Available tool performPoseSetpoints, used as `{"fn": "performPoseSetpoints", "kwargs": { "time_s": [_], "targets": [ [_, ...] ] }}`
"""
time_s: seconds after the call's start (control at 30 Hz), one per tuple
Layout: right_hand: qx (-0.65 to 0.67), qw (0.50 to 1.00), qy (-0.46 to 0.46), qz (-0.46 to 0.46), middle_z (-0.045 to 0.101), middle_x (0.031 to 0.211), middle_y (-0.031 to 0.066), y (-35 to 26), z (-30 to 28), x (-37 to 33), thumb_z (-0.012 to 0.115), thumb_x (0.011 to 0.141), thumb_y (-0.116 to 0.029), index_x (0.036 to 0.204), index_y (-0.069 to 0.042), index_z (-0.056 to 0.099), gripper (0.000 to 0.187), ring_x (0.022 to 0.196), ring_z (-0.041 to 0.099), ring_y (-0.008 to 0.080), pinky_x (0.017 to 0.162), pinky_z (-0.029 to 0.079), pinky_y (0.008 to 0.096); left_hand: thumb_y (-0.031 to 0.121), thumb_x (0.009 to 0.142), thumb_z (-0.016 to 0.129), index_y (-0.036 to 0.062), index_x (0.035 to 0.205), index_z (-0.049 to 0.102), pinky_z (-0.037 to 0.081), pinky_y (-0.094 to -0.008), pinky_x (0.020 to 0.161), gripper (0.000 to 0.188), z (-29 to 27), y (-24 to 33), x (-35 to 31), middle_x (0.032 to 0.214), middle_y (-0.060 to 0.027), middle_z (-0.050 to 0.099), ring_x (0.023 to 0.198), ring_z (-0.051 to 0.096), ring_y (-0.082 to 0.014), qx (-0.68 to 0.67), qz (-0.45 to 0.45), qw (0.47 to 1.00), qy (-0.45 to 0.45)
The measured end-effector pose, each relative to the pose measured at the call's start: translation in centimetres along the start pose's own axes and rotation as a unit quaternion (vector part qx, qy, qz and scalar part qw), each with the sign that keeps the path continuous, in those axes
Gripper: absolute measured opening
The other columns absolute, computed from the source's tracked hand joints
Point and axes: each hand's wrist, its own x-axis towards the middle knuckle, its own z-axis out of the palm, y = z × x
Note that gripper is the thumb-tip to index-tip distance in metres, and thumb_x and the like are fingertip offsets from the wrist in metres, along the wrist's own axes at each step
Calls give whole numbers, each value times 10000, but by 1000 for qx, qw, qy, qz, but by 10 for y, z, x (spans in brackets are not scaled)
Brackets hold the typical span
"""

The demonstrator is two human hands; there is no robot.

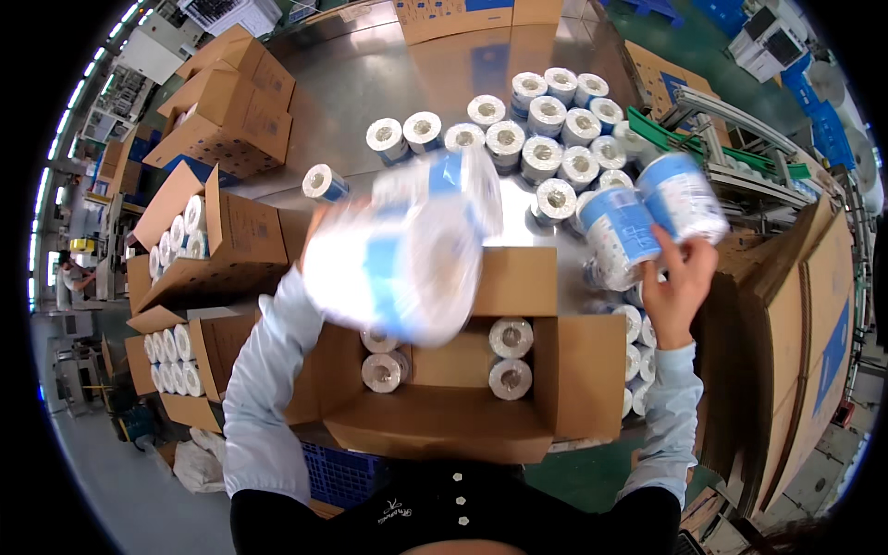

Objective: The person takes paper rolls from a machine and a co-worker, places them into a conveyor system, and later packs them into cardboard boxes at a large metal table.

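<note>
Blurred by motion, toilet paper rolls (384,273) in white-and-blue wrap hang over the left side of an open cardboard box (435,430). My left hand (315,228) carries them, its fingers mostly hidden behind the rolls. My right hand (680,285), closed with fingertips against the wrap, holds a pair of toilet paper rolls (627,227) tilted above the right of the table. Inside the box, wrapped rolls stand on end along the left wall and two more (511,359) along the right; bare cardboard shows between them.
Many upright rolls (540,159) crowd the metal table (351,83) beyond the box. A conveyor with a green edge (689,143) comes in from the right. Filled cartons (236,236) line the left, flat cardboard (800,351) stands at the right, and a blue pallet (342,474) lies below.
</note>
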Motion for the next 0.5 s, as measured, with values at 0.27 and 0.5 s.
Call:
{"fn": "performPoseSetpoints", "kwargs": {
  "time_s": [0.27, 0.5],
  "targets": [
    [232, 889, -181, -352, 557, 831, 96, -121, -69, -76, 748, 731, -105, 1078, -149, 693, 354, 782, 606, 258, 733, 513, 364, 249, 586, 773, 75, 891, 758, 509, -384, 819, 351, 41, -193, -122, 945, -161, 603, 879, 607, -313, 417, 11, 909, -18],
    [110, 804, -499, -303, 558, 1049, 159, -192, 119, -191, 716, 713, -277, 1017, -125, 698, 340, 1052, 507, 339, 826, 481, 428, 218, 654, 688, 117, 964, 727, 485, -430, 882, 329, 53, -245, -135, 1059, -186, 543, 1055, 526, -367, 669, 60, 739, -58]
  ]
}}
